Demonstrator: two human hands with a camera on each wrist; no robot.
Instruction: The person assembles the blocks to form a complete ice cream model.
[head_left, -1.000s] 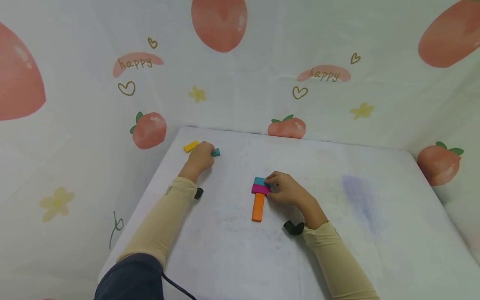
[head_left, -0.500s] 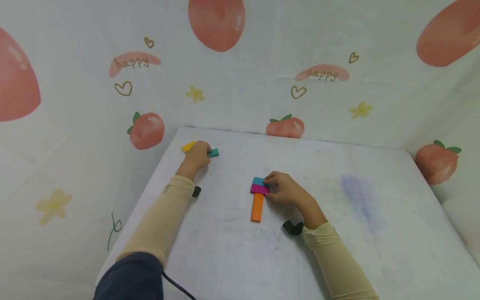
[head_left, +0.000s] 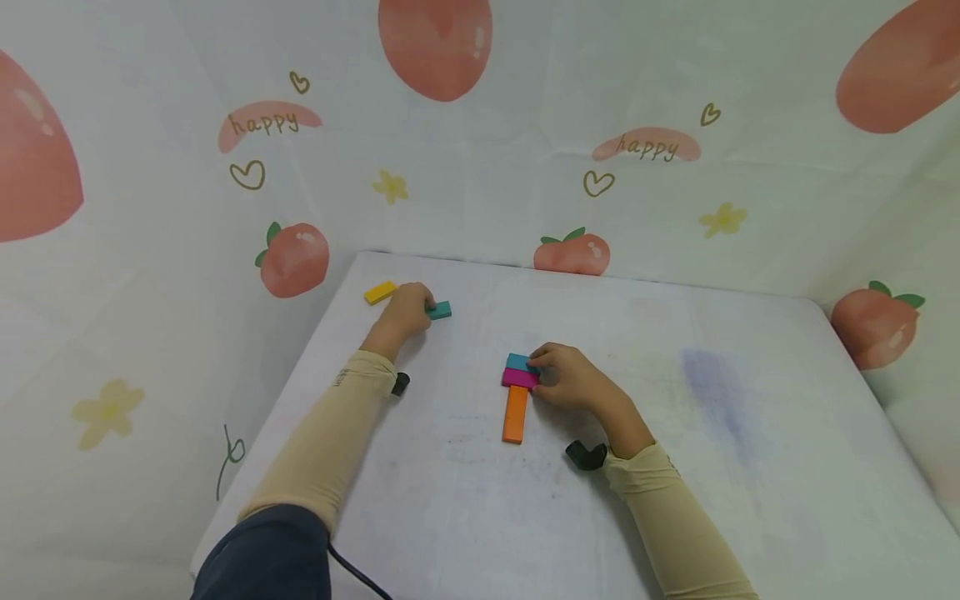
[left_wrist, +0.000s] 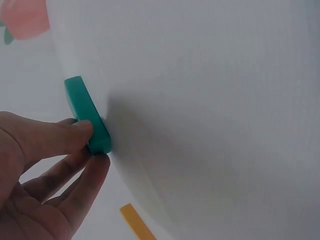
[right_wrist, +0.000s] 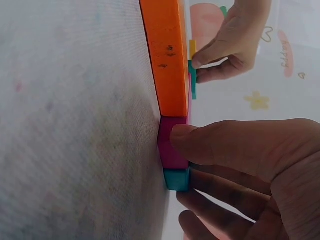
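Near the far left of the table, my left hand (head_left: 405,312) pinches a teal-green block (left_wrist: 85,112) between thumb and fingers. A yellow block (head_left: 380,292) lies just behind that hand. At mid-table, my right hand (head_left: 576,380) holds the right ends of a blue block (head_left: 517,362) and a magenta block (head_left: 517,377), which lie side by side. In the right wrist view the thumb presses the magenta block and fingers are at the blue one. From the magenta block an orange block (head_left: 514,415) extends toward me, end touching, like a T's stem.
The white table (head_left: 465,517) backs onto a hanging cloth (head_left: 480,167) printed with peaches and flowers. A bluish stain (head_left: 720,400) marks the tabletop at right. A black cable (head_left: 358,571) runs below the left sleeve.
My left hand has shifted slightly to the right with the teal-green block, and more of the yellow block shows behind it. The right hand and its blocks stay in place.
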